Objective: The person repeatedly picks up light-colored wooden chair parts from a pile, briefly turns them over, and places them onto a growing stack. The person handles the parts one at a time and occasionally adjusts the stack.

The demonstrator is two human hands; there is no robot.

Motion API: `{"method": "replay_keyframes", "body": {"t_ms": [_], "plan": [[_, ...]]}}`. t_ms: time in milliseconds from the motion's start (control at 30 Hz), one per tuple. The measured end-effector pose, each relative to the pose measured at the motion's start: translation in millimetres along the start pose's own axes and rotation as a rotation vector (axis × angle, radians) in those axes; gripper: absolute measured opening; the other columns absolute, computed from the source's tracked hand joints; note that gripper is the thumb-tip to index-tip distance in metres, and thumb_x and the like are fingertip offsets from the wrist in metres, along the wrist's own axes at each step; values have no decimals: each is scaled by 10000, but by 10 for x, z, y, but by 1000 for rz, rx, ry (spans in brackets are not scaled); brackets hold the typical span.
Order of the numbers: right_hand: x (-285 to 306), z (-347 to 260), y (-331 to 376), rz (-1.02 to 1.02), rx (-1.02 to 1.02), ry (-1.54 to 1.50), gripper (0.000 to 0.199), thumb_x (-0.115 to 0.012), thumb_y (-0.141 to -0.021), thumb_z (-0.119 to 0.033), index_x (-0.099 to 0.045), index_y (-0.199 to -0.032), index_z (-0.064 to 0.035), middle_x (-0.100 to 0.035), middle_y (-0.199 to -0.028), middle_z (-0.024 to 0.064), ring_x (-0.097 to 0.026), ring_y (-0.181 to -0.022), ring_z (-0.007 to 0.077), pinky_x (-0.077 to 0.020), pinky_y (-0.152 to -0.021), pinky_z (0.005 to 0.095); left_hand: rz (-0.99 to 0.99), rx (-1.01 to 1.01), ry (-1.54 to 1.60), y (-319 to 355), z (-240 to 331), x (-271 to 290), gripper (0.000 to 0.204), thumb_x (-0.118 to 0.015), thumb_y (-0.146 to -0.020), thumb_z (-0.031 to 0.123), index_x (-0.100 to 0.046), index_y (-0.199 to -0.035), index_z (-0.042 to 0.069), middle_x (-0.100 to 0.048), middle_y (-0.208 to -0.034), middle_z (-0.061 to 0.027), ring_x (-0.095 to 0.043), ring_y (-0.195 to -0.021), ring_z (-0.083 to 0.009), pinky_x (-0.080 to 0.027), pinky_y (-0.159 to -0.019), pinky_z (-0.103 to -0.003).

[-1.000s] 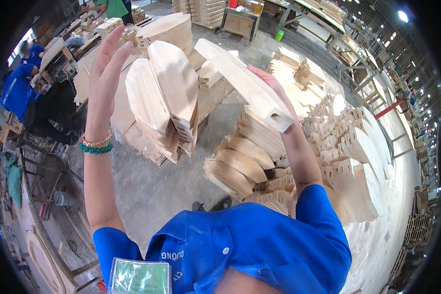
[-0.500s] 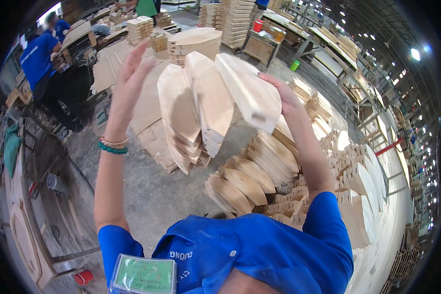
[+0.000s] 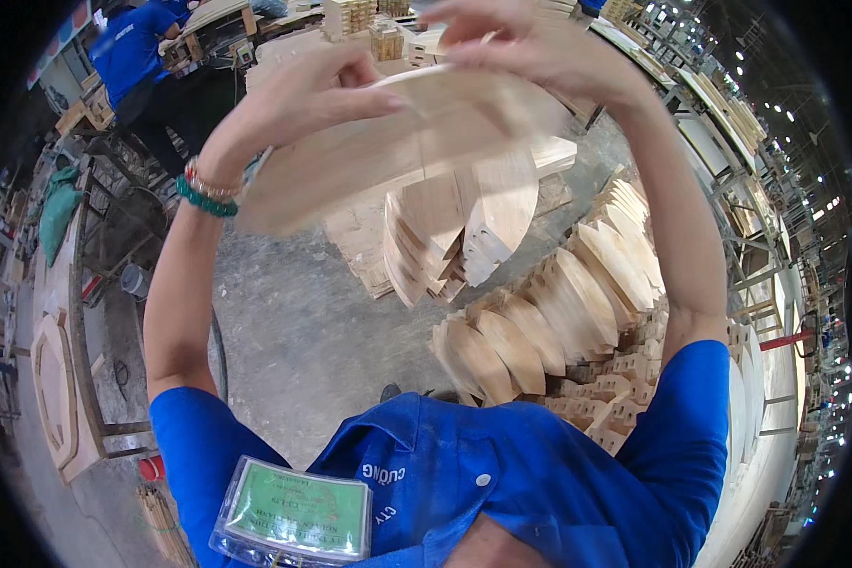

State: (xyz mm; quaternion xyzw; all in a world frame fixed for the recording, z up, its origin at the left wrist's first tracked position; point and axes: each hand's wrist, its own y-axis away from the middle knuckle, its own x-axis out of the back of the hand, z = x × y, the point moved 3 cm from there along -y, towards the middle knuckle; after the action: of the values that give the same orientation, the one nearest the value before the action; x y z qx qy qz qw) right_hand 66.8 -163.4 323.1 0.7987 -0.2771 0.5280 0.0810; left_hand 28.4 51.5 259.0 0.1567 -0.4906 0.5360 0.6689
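Note:
A pale curved wooden panel [image 3: 341,161], smeared by motion, is held up crosswise in front of me. My left hand [image 3: 312,99] grips its upper edge toward the left, thumb lying along the near face. At the upper edge further right is my right hand [image 3: 540,52], blurred, its fingers bent over the wood. Below and beyond the panel, similar curved boards stand in two leaning stacks, a left stack [image 3: 421,227] and a right stack [image 3: 502,208]. The held panel hides their upper parts.
Rows of curved wooden pieces [image 3: 549,312] stand on the floor at right, with notched blocks [image 3: 606,398] nearer me. At left is a workbench [image 3: 76,379] with a wooden frame. A co-worker in blue [image 3: 133,52] stands far left. Concrete floor [image 3: 284,322] lies between.
The panel has swung from upright in my right hand to crosswise before me. My left hand, open and apart before, now grips it. The view has shifted, with the stacks now lower and further right.

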Motion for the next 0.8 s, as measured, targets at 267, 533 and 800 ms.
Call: {"method": "replay_keyframes", "body": {"t_ms": [267, 533, 800], "plan": [[-195, 1117, 671, 602, -230, -417, 516, -593, -893, -375, -517, -1317, -91, -591, -1228, 25, -531, -1107, 128, -415, -916, 286, 379, 448, 1064, 437, -913, -868, 422, -584, -918, 299, -545, -1189, -23, -639, -1062, -48, -604, -1002, -127, -485, -859, -264], [-1516, 1774, 981, 855, -613, -1050, 603, -511, -920, -500, -473, -1341, -71, -523, -1326, 67, -499, -1201, 172, -406, -965, 322, 337, 516, 1038, 77, -660, -1814, 524, -506, -950, 309, -395, -1351, -9, -520, -1292, -112, -538, -1142, -185, -466, -915, -312], [-1757, 1568, 1003, 851, -629, -1438, 692, -373, -961, -557, -389, -1394, -17, -450, -1395, 149, -450, -1264, 226, -331, -1074, 331, 416, 566, 1371, -76, -434, -2193, 590, -478, -952, 401, -365, -1393, 25, -510, -1309, -134, -541, -1160, -229, -467, -962, -351]]}}
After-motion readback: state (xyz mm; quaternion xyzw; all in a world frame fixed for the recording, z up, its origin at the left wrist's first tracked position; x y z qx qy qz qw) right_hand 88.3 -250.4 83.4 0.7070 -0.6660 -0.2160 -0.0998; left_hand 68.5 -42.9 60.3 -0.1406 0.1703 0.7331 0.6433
